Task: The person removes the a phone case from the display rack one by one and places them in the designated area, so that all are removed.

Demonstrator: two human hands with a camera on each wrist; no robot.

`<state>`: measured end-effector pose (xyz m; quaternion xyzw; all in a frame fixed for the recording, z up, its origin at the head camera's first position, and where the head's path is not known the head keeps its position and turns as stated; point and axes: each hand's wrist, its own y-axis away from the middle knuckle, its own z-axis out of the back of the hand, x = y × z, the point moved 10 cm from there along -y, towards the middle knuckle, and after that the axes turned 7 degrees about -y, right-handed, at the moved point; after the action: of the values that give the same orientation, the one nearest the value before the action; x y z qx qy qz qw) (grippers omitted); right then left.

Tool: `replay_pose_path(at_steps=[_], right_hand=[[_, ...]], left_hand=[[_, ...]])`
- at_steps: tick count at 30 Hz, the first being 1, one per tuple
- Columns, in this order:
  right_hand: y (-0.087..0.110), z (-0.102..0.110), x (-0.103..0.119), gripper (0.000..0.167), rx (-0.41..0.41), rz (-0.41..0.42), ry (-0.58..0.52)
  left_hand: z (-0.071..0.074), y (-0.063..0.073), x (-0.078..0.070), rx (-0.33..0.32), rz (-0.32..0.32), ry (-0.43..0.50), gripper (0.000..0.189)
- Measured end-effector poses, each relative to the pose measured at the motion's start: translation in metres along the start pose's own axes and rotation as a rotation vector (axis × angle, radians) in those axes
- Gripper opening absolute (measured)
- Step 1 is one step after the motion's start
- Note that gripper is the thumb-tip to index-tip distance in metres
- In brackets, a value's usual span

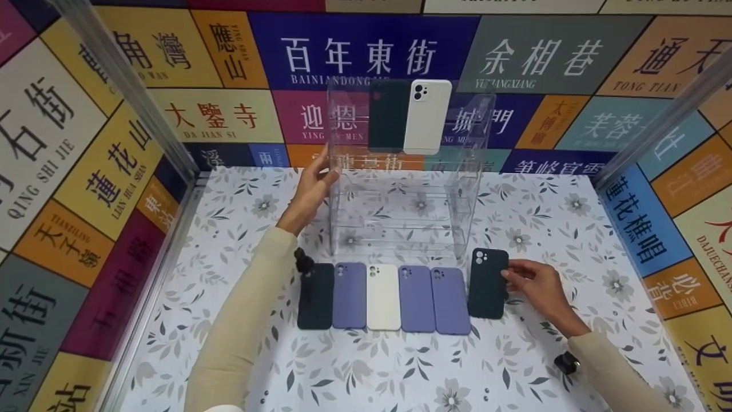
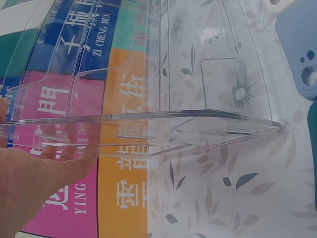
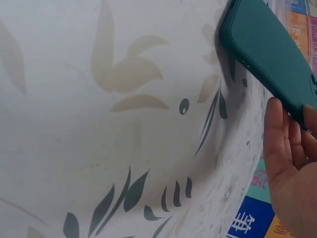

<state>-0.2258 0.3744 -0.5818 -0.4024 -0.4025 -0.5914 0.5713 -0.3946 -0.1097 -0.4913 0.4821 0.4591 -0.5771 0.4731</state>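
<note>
My right hand [image 1: 540, 286] pinches the right edge of a dark green phone case [image 1: 488, 284], thumb on its face. In the right wrist view, this green case [image 3: 270, 54] is tilted, its lower end close to the tablecloth. With my left hand [image 1: 313, 191] I hold the left side of a clear plastic display rack [image 1: 394, 223]; the left wrist view shows some fingers [image 2: 74, 158] through its wall. A white phone case [image 1: 429, 120] and another dark green case [image 1: 388, 117] stand side by side on the rack's top tier.
In front of the rack lies a row of phone cases: a dark one [image 1: 315, 297], a purple one [image 1: 349, 296], a white one [image 1: 384, 297] and two more purple ones [image 1: 452, 300]. A flowered cloth [image 1: 354, 372] covers the table; sign-printed panels [image 1: 366, 51] surround it.
</note>
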Motion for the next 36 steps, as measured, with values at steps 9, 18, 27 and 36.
replay_pose_path(at_steps=[9, 18, 27, 36], right_hand=[[0.002, -0.007, -0.011, 0.037, 0.049, -0.052, -0.021], [0.007, -0.018, -0.026, 0.035, 0.122, -0.115, 0.035], [0.008, -0.022, -0.028, 0.033, 0.161, -0.128, 0.061], [-0.011, -0.018, 0.000, 0.024, 0.201, -0.044, 0.168]], left_hand=[[0.000, 0.000, 0.002, -0.003, 0.012, -0.002, 0.071], [0.000, 0.000, 0.004, 0.001, 0.024, 0.010, 0.073], [-0.001, -0.001, 0.002, 0.004, 0.012, 0.005, 0.073], [0.001, -0.001, 0.001, -0.006, 0.006, 0.002, 0.072]])
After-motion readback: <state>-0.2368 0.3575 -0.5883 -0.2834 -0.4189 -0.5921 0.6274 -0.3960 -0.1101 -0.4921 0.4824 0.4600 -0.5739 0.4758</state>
